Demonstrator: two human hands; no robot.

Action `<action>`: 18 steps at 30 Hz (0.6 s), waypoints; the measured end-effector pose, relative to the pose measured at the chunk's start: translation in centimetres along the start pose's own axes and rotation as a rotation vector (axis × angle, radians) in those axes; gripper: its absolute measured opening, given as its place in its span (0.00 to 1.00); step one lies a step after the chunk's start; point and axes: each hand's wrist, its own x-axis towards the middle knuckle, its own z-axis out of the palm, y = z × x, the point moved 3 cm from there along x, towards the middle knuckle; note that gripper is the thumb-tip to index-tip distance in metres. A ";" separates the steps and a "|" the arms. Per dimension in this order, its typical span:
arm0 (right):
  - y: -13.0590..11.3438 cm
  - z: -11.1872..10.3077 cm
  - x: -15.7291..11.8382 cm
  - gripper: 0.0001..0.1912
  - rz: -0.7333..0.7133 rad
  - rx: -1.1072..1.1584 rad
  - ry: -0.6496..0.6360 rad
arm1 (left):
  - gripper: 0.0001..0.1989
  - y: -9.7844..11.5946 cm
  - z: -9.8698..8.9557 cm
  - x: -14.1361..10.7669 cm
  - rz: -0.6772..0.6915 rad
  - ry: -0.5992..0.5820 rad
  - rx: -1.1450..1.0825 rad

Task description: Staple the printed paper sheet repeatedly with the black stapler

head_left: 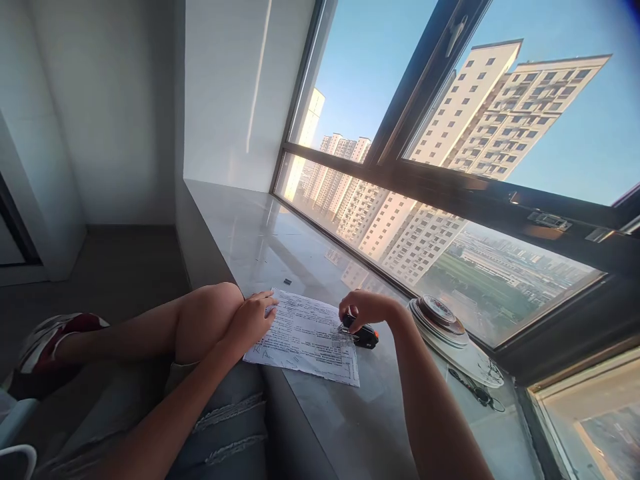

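A printed sheet of paper (305, 333) lies on the windowsill, covered in small text with a few handwritten marks near its lower left corner. My left hand (254, 320) rests flat on the paper's left edge with its fingers stretched out. At the right edge, my right hand (369, 308) is closed around a black stapler (367, 335) with an orange-red spot at its back end. The stapler's front end reaches over the paper's margin. Whether the sheet sits between its jaws, I cannot tell. Beyond the paper lies a small dark piece (287, 281), too small to name.
The glossy stone windowsill (240, 220) runs along a large dark-framed window (390, 143). On the right stand stacked round discs or plates (440, 323), with a dark cable (477, 392) beside them. My bent leg (210, 313) is against the sill's left side.
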 end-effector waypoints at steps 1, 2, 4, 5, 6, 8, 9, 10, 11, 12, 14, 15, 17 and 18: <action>-0.2 -0.1 0.0 0.20 -0.003 0.004 0.007 | 0.16 0.0 0.0 0.0 0.001 0.002 -0.005; -0.4 -0.2 0.0 0.19 -0.003 0.003 0.024 | 0.16 0.0 0.0 0.0 0.000 0.005 -0.010; -0.6 -0.4 0.0 0.18 -0.005 -0.016 0.065 | 0.16 0.0 0.0 0.0 -0.007 0.012 -0.015; -0.8 -0.4 0.1 0.17 -0.008 -0.027 0.078 | 0.16 0.0 0.0 0.0 -0.009 0.014 -0.016; -0.9 -0.4 0.2 0.17 -0.009 -0.038 0.086 | 0.16 0.0 0.0 0.0 -0.009 0.013 -0.017; -1.1 -0.3 0.4 0.16 -0.002 -0.056 0.096 | 0.16 0.1 -0.1 0.0 -0.004 0.011 -0.019; -1.2 -0.3 0.6 0.16 0.002 -0.065 0.103 | 0.16 0.1 -0.1 0.0 -0.002 0.010 -0.020; -1.3 -0.2 0.7 0.16 0.004 -0.075 0.110 | 0.16 0.2 -0.2 0.0 -0.001 0.010 -0.020; -1.3 -0.1 0.8 0.16 0.001 -0.086 0.118 | 0.16 0.3 -0.3 0.0 -0.001 0.009 -0.019; -1.4 -0.1 0.9 0.17 -0.006 -0.097 0.124 | 0.16 0.3 -0.3 0.0 -0.002 0.009 -0.017; -1.5 0.1 1.1 0.18 -0.022 -0.111 0.131 | 0.16 0.4 -0.4 0.0 -0.001 0.009 -0.010; -1.5 0.1 1.1 0.18 -0.024 -0.113 0.132 | 0.16 0.4 -0.4 0.0 -0.002 0.008 -0.007; -1.5 0.1 1.1 0.18 -0.008 -0.103 0.125 | 0.17 0.2 -0.3 0.0 -0.006 0.003 -0.006; -1.4 0.1 1.0 0.18 0.008 -0.095 0.119 | 0.17 0.1 -0.3 -0.1 -0.008 0.000 -0.009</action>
